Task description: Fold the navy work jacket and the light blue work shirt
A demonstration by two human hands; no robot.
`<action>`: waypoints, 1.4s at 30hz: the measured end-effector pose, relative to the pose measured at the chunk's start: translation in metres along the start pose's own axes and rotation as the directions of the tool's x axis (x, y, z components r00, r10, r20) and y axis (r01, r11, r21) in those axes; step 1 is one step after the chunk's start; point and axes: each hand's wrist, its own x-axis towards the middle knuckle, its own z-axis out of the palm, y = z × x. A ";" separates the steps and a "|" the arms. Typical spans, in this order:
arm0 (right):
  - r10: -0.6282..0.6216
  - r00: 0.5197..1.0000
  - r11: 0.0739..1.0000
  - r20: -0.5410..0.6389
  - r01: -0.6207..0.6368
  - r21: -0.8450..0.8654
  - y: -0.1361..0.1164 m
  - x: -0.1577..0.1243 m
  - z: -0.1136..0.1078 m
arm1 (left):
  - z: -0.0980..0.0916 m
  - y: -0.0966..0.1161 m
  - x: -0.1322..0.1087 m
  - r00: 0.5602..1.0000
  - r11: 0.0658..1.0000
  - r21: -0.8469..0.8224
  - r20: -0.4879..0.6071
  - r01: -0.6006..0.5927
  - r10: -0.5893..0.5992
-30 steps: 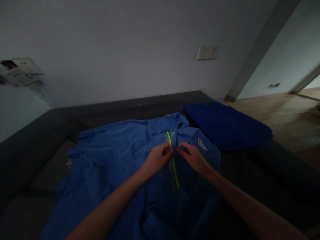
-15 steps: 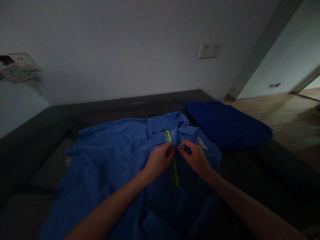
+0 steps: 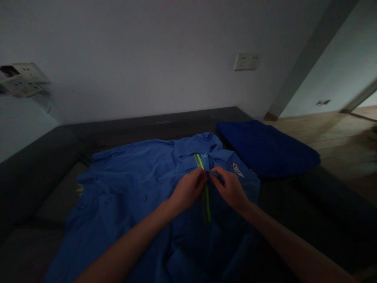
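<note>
A blue work jacket [image 3: 153, 169] lies spread out, its collar towards the upper right. It has a yellow-green reflective strip [image 3: 208, 208], dark buttons and a white diamond-shaped badge [image 3: 238, 169]. My left hand [image 3: 190, 188] pinches the front edge of the jacket beside the strip. Close against it, my right hand [image 3: 229, 186] pinches the same edge from the other side, thumb and forefinger together. Whether a button lies between the fingertips is hidden.
A darker blue folded cloth [image 3: 268, 149] lies right of the jacket. Everything rests on a dark sofa [image 3: 141, 125] against a pale wall [image 3: 147, 59] with a socket plate [image 3: 246, 61]. More sockets [image 3: 25, 80] show at left, and a wooden floor [image 3: 330, 129] at right.
Both hands stay at the same spot on the jacket front, with only a slight shift of the fingers. The jacket and the folded cloth lie as before.
</note>
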 end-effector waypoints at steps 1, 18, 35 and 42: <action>-0.005 1.000 1.000 0.006 0.005 -0.006 0.000 0.000 -0.001 | -0.001 -0.002 0.000 1.000 1.000 0.000 -0.005 -0.013 0.013; -0.080 0.993 0.997 0.081 0.080 0.007 -0.001 0.001 -0.006 | -0.016 -0.011 0.005 0.970 0.975 -0.002 -0.096 -0.223 0.222; -0.036 0.998 0.999 0.043 0.037 -0.021 0.009 0.005 -0.006 | -0.023 -0.009 0.007 0.986 0.981 0.098 0.003 -0.165 0.166; -0.031 0.999 0.999 0.016 0.030 0.027 0.023 0.019 -0.028 | -0.067 -0.038 -0.003 0.996 0.975 0.214 -0.083 0.057 -0.040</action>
